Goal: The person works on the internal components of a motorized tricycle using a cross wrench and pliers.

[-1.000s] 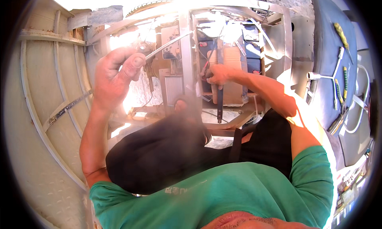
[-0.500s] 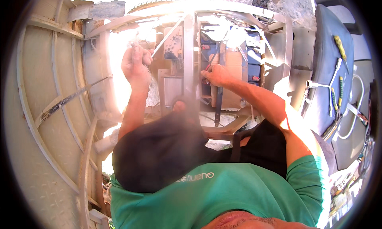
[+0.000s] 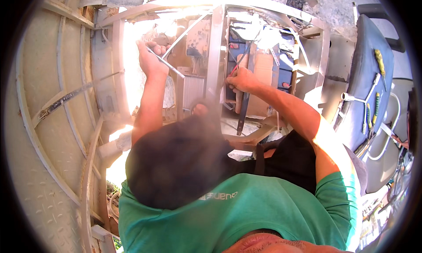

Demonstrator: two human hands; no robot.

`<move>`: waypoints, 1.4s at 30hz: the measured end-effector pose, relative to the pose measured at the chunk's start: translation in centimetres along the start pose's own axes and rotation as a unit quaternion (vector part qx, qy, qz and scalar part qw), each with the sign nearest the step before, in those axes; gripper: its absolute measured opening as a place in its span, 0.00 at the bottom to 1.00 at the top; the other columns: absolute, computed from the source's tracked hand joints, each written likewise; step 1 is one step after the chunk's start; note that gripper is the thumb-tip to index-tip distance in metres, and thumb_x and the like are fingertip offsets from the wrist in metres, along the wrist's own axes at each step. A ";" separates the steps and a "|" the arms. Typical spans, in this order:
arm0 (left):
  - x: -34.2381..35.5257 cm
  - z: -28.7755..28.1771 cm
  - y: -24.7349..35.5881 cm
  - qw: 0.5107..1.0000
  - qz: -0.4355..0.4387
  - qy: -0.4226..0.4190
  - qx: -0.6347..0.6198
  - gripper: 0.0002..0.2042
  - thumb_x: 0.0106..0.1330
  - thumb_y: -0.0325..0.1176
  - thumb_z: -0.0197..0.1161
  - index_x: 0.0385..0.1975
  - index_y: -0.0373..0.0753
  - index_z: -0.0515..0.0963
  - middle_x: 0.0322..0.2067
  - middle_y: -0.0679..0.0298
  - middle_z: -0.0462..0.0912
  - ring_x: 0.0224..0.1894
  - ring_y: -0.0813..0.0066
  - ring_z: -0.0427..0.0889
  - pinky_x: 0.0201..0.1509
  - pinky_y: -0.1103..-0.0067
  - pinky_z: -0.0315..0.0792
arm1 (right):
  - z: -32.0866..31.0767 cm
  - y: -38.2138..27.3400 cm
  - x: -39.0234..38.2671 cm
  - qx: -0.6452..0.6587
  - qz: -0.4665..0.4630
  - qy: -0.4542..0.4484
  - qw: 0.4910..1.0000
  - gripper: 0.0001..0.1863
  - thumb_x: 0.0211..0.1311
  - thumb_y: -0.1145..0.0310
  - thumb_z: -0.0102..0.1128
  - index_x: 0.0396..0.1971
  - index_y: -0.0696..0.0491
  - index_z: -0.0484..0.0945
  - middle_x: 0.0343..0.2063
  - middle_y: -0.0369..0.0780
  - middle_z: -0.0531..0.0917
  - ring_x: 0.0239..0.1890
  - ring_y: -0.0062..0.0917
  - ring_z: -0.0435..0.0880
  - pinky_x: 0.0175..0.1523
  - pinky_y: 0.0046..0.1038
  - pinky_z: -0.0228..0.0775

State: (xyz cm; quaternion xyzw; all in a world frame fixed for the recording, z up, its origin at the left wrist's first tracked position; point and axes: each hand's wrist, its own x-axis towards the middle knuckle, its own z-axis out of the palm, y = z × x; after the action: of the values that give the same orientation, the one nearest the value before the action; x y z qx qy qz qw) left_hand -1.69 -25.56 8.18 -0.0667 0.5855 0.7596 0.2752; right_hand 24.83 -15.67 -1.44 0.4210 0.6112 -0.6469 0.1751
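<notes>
My left hand (image 3: 154,60) is closed on the crossbar of a silver T-handle wrench (image 3: 184,37). The wrench's long shaft slants up and right toward the far rail of a metal frame (image 3: 215,46). Across the frame's middle bar, my right hand (image 3: 241,80) has its fingers curled together beside a thin red wire (image 3: 234,70). What lies inside those fingers is hidden. Under that hand are a brown cardboard sheet (image 3: 262,72), a dark flat strap or bar (image 3: 242,112) and blue battery-like blocks (image 3: 285,63). A finned metal box (image 3: 194,91) sits left of the middle bar.
At the right, a dark blue seat cushion (image 3: 367,46) carries a yellow-handled screwdriver (image 3: 379,61), a three-armed socket wrench (image 3: 365,99) and green-yellow handled tools (image 3: 376,109). A ribbed metal panel (image 3: 48,99) rises on the left. My dark-covered knee (image 3: 176,160) is close to the frame.
The wrench's crossbar has swung round and now shows lengthwise across my left hand. My right hand stays near the red wire. The whole view has shifted slightly.
</notes>
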 end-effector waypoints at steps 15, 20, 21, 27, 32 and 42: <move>-0.7 0.1 -2.2 0.994 -0.077 -0.077 0.026 0.23 0.78 0.54 0.43 0.26 0.43 0.70 0.14 0.69 0.61 0.23 0.72 0.63 0.53 0.59 0.73 | 1.1 1.7 -0.9 -0.253 -0.158 0.046 0.953 0.14 0.58 0.58 0.64 0.29 0.55 0.87 0.33 0.44 0.88 0.37 0.41 0.86 0.43 0.39 0.78; -1.1 0.4 -2.0 0.992 -0.069 -0.099 0.035 0.23 0.78 0.54 0.43 0.26 0.44 0.70 0.14 0.70 0.61 0.23 0.73 0.64 0.53 0.59 0.73 | 0.4 0.3 -1.8 -0.220 -0.123 0.041 0.967 0.18 0.62 0.55 0.59 0.34 0.55 0.86 0.30 0.48 0.87 0.37 0.45 0.86 0.46 0.42 0.78; -1.2 0.5 -1.8 0.992 -0.067 -0.100 0.038 0.23 0.78 0.54 0.43 0.26 0.44 0.70 0.14 0.70 0.61 0.23 0.73 0.64 0.53 0.59 0.73 | 0.1 -0.4 -2.1 -0.219 -0.094 0.034 0.970 0.18 0.63 0.54 0.58 0.35 0.54 0.86 0.30 0.49 0.86 0.38 0.47 0.86 0.47 0.44 0.78; -1.0 0.1 -2.1 0.991 -0.073 -0.107 0.037 0.24 0.78 0.55 0.43 0.25 0.44 0.71 0.14 0.70 0.61 0.24 0.73 0.64 0.53 0.59 0.73 | 1.1 0.8 -1.3 -0.173 -0.084 0.081 0.978 0.22 0.63 0.52 0.59 0.31 0.59 0.85 0.28 0.53 0.86 0.37 0.47 0.86 0.46 0.44 0.77; -0.8 -0.1 -2.3 0.990 -0.083 -0.110 0.029 0.24 0.78 0.54 0.43 0.26 0.43 0.71 0.14 0.70 0.62 0.24 0.72 0.65 0.54 0.59 0.72 | 1.8 0.6 -2.3 -0.308 -0.143 0.061 0.939 0.17 0.64 0.58 0.58 0.36 0.58 0.83 0.29 0.51 0.86 0.34 0.46 0.87 0.43 0.44 0.78; -0.7 -0.2 -4.0 0.985 -0.103 -0.135 0.022 0.24 0.78 0.55 0.43 0.27 0.43 0.71 0.15 0.68 0.65 0.25 0.69 0.68 0.56 0.57 0.70 | 2.0 1.5 -1.9 -0.400 -0.173 0.068 0.898 0.13 0.63 0.61 0.58 0.39 0.54 0.81 0.30 0.48 0.87 0.34 0.44 0.87 0.43 0.43 0.77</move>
State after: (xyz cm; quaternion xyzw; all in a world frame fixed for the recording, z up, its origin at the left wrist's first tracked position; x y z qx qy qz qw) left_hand 0.86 -25.36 5.01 -0.0177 0.5495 0.7164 0.4296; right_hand 26.35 -18.36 -1.19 0.2459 0.8920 -0.3380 0.1723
